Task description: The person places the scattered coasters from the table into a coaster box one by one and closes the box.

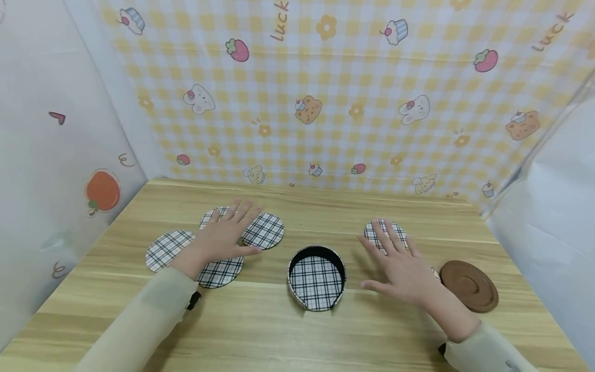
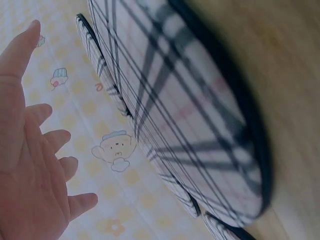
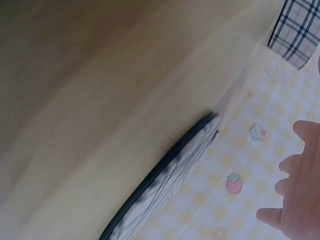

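Observation:
My left hand (image 1: 225,237), fingers spread and straight, hovers palm down over several round plaid coasters with dark edges. Among these are a left coaster (image 1: 162,251), a near one (image 1: 220,274) and one right of the fingers (image 1: 265,231). In the left wrist view a large coaster (image 2: 175,115) lies beside the palm. On the other side my right hand (image 1: 402,271) is spread too, holding nothing. Its fingertips overlap a far plaid coaster (image 1: 369,235), and another coaster (image 1: 435,273) is mostly hidden behind it. Between the hands stands a round plaid coaster holder (image 1: 297,295), with plaid showing inside.
A brown round disc (image 1: 469,287) with a recessed centre lies right of my right hand. All stand on a wood-grain table (image 1: 279,341). Behind it rises a yellow checked backdrop (image 1: 279,144), with pale sheets at both sides.

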The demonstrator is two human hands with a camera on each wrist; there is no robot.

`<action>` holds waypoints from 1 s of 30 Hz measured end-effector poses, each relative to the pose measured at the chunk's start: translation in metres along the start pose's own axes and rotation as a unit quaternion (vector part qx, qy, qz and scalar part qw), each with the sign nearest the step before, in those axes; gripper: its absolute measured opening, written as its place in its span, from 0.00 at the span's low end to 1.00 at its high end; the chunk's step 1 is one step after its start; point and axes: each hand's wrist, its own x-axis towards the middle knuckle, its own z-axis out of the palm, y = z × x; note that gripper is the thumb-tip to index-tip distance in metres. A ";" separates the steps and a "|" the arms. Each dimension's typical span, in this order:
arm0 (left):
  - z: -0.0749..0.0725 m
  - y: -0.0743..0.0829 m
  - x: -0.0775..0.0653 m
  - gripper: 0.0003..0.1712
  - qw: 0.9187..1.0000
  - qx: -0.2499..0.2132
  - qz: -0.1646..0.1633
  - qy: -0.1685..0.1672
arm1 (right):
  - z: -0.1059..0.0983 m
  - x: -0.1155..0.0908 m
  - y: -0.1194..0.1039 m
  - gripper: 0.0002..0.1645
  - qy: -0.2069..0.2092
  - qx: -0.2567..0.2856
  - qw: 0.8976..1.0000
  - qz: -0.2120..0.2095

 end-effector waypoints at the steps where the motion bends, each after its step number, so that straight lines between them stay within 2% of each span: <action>1: 0.000 0.001 0.001 0.57 1.000 -0.001 0.002 -0.002 | 0.000 0.001 -0.002 0.58 0.002 -0.003 1.000 -0.004; 14: -0.002 0.006 0.018 0.58 0.999 -0.017 -0.003 -0.039 | 0.001 0.012 -0.029 0.61 -0.003 0.020 0.999 -0.047; 19: -0.002 0.008 0.028 0.59 0.998 -0.029 -0.007 -0.058 | 0.004 0.014 -0.037 0.62 0.012 0.026 0.997 -0.076; 23: 0.000 0.008 0.033 0.59 0.997 -0.030 -0.006 -0.071 | 0.005 0.016 -0.041 0.63 0.027 0.021 0.995 -0.096; 30: 0.004 0.005 0.039 0.60 0.996 -0.036 -0.002 -0.086 | 0.009 0.017 -0.042 0.64 0.019 0.017 0.992 -0.121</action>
